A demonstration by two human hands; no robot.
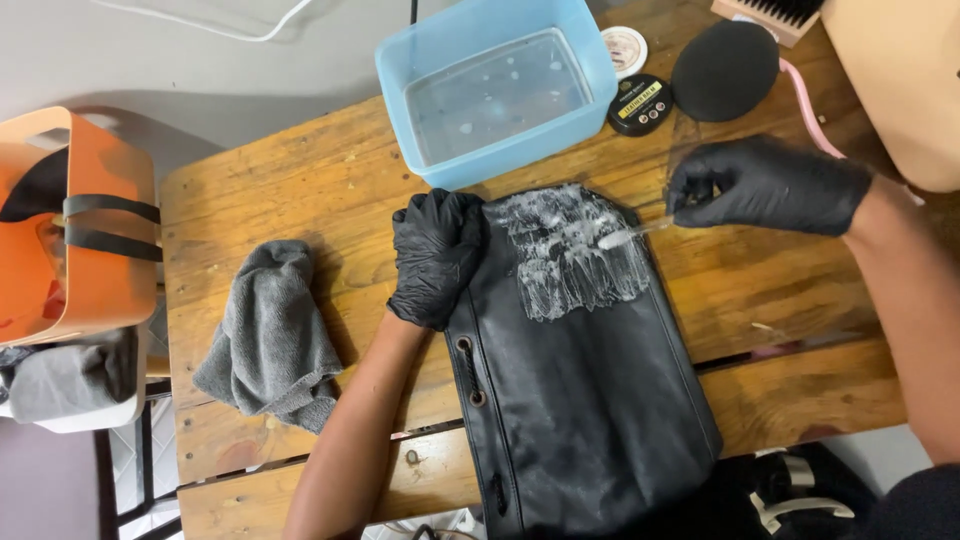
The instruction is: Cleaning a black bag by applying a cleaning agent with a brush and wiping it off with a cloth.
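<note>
Pinning the black leather bag (580, 400) flat on the table (300, 190), the left hand (435, 255) presses beside the foam patch, while the right hand (765, 185) pinches a small brush (632, 233), bristles meeting the lather.

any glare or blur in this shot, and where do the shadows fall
Head view: soft even light, with mild sheen on the black leather bag and the water in the blue tub; the right hand and its small brush look slightly motion-blurred; the left hand is sharp, with faint shadows.
</note>
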